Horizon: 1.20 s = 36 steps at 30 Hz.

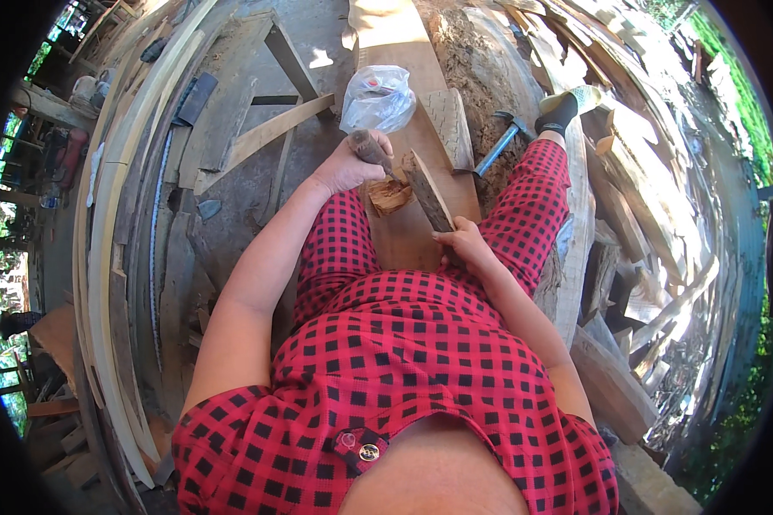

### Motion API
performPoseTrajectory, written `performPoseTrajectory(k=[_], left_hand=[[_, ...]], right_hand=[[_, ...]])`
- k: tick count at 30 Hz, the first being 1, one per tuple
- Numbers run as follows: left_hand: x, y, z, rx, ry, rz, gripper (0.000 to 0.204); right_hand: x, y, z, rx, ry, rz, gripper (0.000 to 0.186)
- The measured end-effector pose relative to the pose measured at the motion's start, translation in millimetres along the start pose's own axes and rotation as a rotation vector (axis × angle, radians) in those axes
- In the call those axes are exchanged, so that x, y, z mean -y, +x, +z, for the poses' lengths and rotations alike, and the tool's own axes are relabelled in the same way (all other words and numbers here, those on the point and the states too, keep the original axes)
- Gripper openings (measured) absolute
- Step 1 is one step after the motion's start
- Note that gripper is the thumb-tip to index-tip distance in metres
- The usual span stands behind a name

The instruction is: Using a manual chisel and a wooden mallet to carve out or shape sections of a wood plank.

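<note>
My left hand (345,168) grips the wooden handle of a cutting tool (372,149), whose head meets a reddish chunk of wood (389,195). My right hand (464,239) holds a narrow dark strip of wood (424,193) that slants up toward the tool. Both rest over a long plank (401,226) running between my legs, which are clad in red and black checked cloth.
A clear plastic bag (378,97) lies on the plank ahead. A hammer (504,138) rests by my right leg. A carved block (451,126) sits beside the bag. Curved planks (112,257) pile on the left, offcuts (636,257) on the right.
</note>
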<state>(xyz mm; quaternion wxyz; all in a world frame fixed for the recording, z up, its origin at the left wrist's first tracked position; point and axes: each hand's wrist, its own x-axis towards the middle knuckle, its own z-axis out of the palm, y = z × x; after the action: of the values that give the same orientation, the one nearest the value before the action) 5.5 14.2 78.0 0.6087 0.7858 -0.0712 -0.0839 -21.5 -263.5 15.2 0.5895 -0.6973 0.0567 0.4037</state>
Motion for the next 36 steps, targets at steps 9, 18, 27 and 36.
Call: performPoseTrajectory(k=[9, 18, 27, 36], left_hand=[[3, 14, 10, -0.029, 0.064, 0.004, 0.029], [1, 29, 20, 0.007, 0.099, 0.058, 0.025], [4, 40, 22, 0.053, -0.077, -0.102, 0.020], [16, 51, 14, -0.003, -0.049, -0.076, 0.017]], right_hand=[[-5, 5, -2, -0.012, -0.013, -0.029, 0.025], [3, -3, -9, -0.113, -0.115, -0.247, 0.024], [140, -86, -26, -0.308, -0.275, -0.972, 0.031], [207, -98, -32, -0.272, -0.887, -0.790, 0.036]])
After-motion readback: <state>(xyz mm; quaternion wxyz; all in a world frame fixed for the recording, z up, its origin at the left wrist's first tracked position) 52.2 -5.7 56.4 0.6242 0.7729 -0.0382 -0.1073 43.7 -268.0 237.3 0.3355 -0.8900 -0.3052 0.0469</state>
